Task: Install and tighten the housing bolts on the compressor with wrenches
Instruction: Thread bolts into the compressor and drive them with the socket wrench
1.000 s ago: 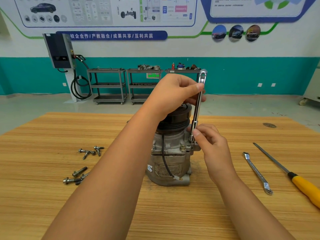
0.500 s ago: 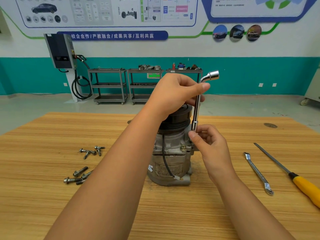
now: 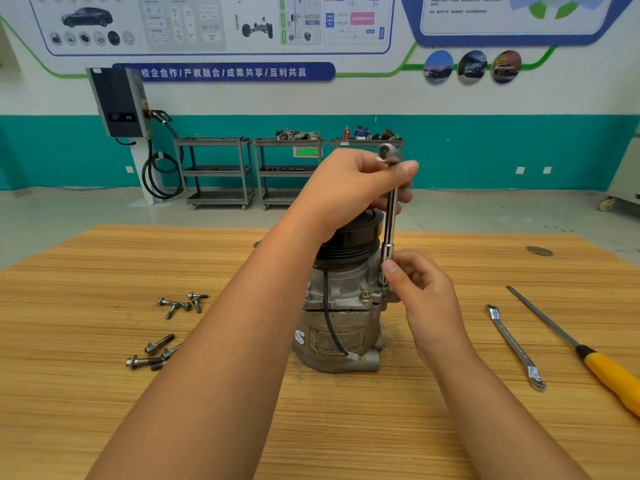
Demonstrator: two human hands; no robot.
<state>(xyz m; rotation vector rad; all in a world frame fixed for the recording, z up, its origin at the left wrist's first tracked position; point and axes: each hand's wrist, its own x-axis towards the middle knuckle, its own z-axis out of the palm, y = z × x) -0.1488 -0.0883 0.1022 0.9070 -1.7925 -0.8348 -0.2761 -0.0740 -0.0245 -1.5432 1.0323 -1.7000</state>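
So, one compressor [image 3: 341,306] standing upright in the middle of the table [image 3: 450,427], black pulley end on top. One L-shaped socket wrench [image 3: 390,220] stands straight up along its right side, with the lower socket end down at the housing flange.

Both hands are on that wrench. The left hand [image 3: 353,188] has its fingers wrapped round the bent top end, up above the pulley. The right hand [image 3: 420,289] is pinching the lower socket section between thumb and fingertips, right beside the housing.

I can see one brass-coloured bolt head [image 3: 365,296] seated on the front of the flange.

The loose bolts sit on the table left of the compressor in two bunches. The far bunch [image 3: 183,303] looks like four or five, they overlap so I can't be sure. The near bunch [image 3: 156,355] shows four, and the left forearm covers part of it.

Right of the compressor there's one flat ring spanner [image 3: 516,348] and one yellow-handled screwdriver [image 3: 609,375], lying near each other and not touching, both well apart from the hands.
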